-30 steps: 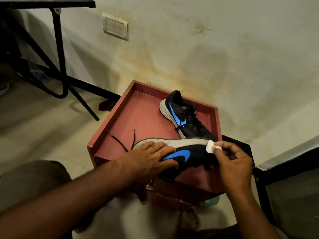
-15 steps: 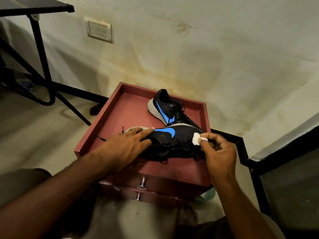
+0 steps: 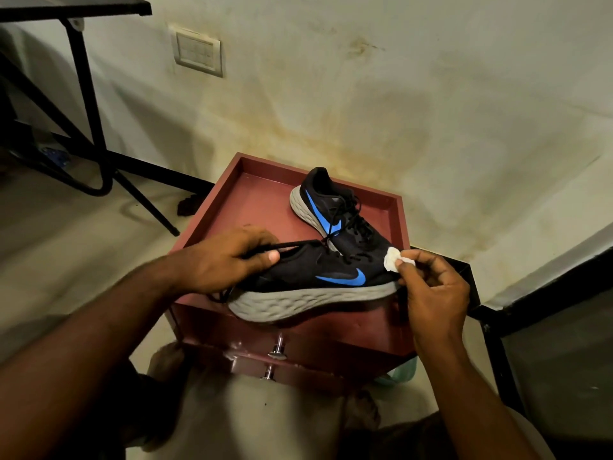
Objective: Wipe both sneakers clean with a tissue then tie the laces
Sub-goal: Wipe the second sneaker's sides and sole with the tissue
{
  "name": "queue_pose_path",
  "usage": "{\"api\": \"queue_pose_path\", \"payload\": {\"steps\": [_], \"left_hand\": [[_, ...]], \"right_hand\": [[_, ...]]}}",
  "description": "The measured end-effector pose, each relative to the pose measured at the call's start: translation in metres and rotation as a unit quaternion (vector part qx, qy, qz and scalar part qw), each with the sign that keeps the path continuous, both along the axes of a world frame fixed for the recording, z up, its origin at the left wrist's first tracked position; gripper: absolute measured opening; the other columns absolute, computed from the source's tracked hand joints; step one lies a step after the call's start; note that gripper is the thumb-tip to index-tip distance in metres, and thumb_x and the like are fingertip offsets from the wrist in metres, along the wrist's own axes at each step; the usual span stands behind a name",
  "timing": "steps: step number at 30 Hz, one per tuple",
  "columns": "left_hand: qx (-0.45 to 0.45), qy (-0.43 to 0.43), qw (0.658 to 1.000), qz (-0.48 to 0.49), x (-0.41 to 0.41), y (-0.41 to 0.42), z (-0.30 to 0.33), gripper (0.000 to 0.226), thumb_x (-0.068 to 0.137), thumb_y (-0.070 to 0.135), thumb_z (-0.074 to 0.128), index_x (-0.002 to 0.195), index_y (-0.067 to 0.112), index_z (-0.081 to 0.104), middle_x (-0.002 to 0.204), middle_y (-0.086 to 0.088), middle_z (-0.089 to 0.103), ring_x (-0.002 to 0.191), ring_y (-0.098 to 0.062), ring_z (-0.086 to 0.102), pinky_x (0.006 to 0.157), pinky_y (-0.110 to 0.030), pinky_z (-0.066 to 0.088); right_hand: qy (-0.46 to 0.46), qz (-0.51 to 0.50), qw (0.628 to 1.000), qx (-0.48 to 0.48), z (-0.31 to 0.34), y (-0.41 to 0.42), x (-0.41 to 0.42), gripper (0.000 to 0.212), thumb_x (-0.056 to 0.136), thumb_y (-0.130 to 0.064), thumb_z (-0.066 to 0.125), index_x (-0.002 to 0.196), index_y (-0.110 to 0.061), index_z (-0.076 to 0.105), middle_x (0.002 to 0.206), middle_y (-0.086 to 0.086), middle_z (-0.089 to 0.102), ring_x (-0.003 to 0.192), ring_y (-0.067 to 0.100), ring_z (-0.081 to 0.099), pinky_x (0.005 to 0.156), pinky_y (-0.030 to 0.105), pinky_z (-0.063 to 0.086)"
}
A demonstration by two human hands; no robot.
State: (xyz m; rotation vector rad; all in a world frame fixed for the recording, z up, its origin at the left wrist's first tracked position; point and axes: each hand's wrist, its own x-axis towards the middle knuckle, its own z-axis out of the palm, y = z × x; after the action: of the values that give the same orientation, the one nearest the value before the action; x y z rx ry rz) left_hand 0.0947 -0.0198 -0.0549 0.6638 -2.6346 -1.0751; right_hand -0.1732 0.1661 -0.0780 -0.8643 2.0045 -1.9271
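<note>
Walls (image 3: 398,94) around you are pale and stained, with a switch plate (image 3: 198,54) at upper left and a black folding frame (image 3: 89,134) beside it. Your counter is a red cabinet top (image 3: 265,207) with a raised rim. The far sneaker (image 3: 335,210) rests on it; the near sneaker (image 3: 315,287) sits at the front edge. Your left hand (image 3: 225,260) has its grip round the heel and a lace, while your right hand (image 3: 434,293) has its grip pinching the tissue (image 3: 393,258) at the toe.
</note>
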Motion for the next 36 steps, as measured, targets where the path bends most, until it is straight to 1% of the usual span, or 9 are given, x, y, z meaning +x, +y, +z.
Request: {"api": "queue_pose_path", "payload": {"steps": [3, 6, 9, 14, 19, 24, 28, 32, 36], "left_hand": [[0.125, -0.069, 0.99, 0.008, 0.0, -0.003, -0.003, 0.023, 0.104, 0.038, 0.051, 0.1, 0.02, 0.065, 0.094, -0.004, 0.066, 0.081, -0.022, 0.061, 0.076, -0.041, 0.054], [0.233, -0.075, 0.969, 0.022, -0.003, -0.004, -0.005, 0.025, 0.107, 0.031, 0.048, 0.092, 0.015, 0.061, 0.078, 0.006, 0.059, 0.069, -0.008, 0.053, 0.067, -0.027, 0.047], [0.305, -0.073, 0.949, 0.038, -0.006, -0.006, -0.005, 0.029, 0.109, 0.026, 0.043, 0.094, 0.011, 0.061, 0.077, 0.006, 0.063, 0.071, -0.008, 0.058, 0.066, -0.021, 0.05], [0.329, -0.12, 0.936, 0.043, -0.005, -0.015, -0.014, 0.033, 0.109, 0.016, 0.042, 0.117, -0.012, 0.056, 0.101, -0.01, 0.062, 0.093, -0.024, 0.054, 0.085, -0.035, 0.046], [0.242, -0.178, 0.952, 0.053, -0.007, -0.014, -0.017, 0.032, 0.11, 0.027, 0.039, 0.104, 0.014, 0.069, 0.095, 0.001, 0.074, 0.09, -0.015, 0.065, 0.088, -0.036, 0.052], [0.105, -0.191, 0.973, 0.077, -0.013, -0.014, -0.023, 0.034, 0.111, 0.032, 0.036, 0.098, 0.018, 0.064, 0.094, 0.001, 0.067, 0.087, -0.016, 0.061, 0.08, -0.034, 0.048], [0.06, -0.164, 0.982, 0.075, -0.021, -0.008, -0.028, 0.045, 0.108, 0.048, 0.033, 0.105, 0.016, 0.064, 0.097, -0.002, 0.067, 0.09, -0.018, 0.062, 0.081, -0.035, 0.048], [0.012, -0.152, 0.986, 0.063, -0.032, -0.004, -0.029, 0.045, 0.107, 0.047, 0.039, 0.106, 0.011, 0.067, 0.097, -0.007, 0.068, 0.09, -0.023, 0.063, 0.073, -0.032, 0.045], [-0.013, -0.127, 0.99, 0.066, -0.035, -0.001, -0.033, 0.05, 0.102, 0.057, 0.044, 0.095, 0.015, 0.068, 0.085, -0.005, 0.068, 0.078, -0.02, 0.064, 0.066, -0.032, 0.046]], "right_hand": [[0.001, 0.006, 1.0, -0.004, -0.001, -0.001, 0.002, 0.02, 0.091, -0.002, 0.074, 0.091, -0.022, 0.078, 0.084, -0.001, 0.077, 0.076, 0.01, 0.072, 0.07, 0.019, 0.056], [0.015, 0.007, 1.0, 0.004, -0.002, -0.002, 0.003, 0.017, 0.09, -0.004, 0.075, 0.093, -0.021, 0.078, 0.085, -0.001, 0.077, 0.079, 0.012, 0.072, 0.074, 0.022, 0.056], [0.019, 0.008, 1.0, 0.008, -0.004, -0.001, 0.002, 0.016, 0.09, -0.006, 0.076, 0.094, -0.021, 0.079, 0.089, -0.002, 0.078, 0.084, 0.015, 0.074, 0.079, 0.025, 0.057], [0.022, 0.007, 1.0, 0.009, -0.002, 0.0, 0.002, 0.015, 0.09, -0.004, 0.075, 0.095, -0.018, 0.079, 0.086, -0.001, 0.077, 0.08, 0.011, 0.073, 0.074, 0.019, 0.055], [0.047, 0.013, 0.998, 0.031, -0.002, 0.0, 0.004, 0.015, 0.09, -0.007, 0.076, 0.094, -0.021, 0.079, 0.089, 0.0, 0.078, 0.08, 0.014, 0.072, 0.076, 0.028, 0.059], [0.095, 0.042, 0.991, 0.085, -0.006, 0.002, 0.008, 0.015, 0.091, -0.012, 0.075, 0.097, -0.026, 0.078, 0.089, -0.001, 0.076, 0.073, 0.022, 0.07, 0.067, 0.048, 0.064], [0.155, 0.049, 0.981, 0.106, -0.007, 0.0, 0.01, 0.017, 0.091, -0.012, 0.074, 0.097, -0.028, 0.077, 0.096, -0.002, 0.076, 0.079, 0.02, 0.071, 0.068, 0.041, 0.063], [0.278, 0.055, 0.953, 0.104, -0.001, 0.0, 0.013, 0.019, 0.087, -0.003, 0.074, 0.098, -0.018, 0.077, 0.098, -0.001, 0.073, 0.084, 0.019, 0.071, 0.071, 0.02, 0.056], [0.412, 0.096, 0.898, 0.126, -0.002, 0.001, 0.03, 0.019, 0.085, -0.001, 0.074, 0.101, -0.013, 0.075, 0.1, -0.002, 0.07, 0.091, 0.017, 0.066, 0.079, 0.034, 0.057]]}}
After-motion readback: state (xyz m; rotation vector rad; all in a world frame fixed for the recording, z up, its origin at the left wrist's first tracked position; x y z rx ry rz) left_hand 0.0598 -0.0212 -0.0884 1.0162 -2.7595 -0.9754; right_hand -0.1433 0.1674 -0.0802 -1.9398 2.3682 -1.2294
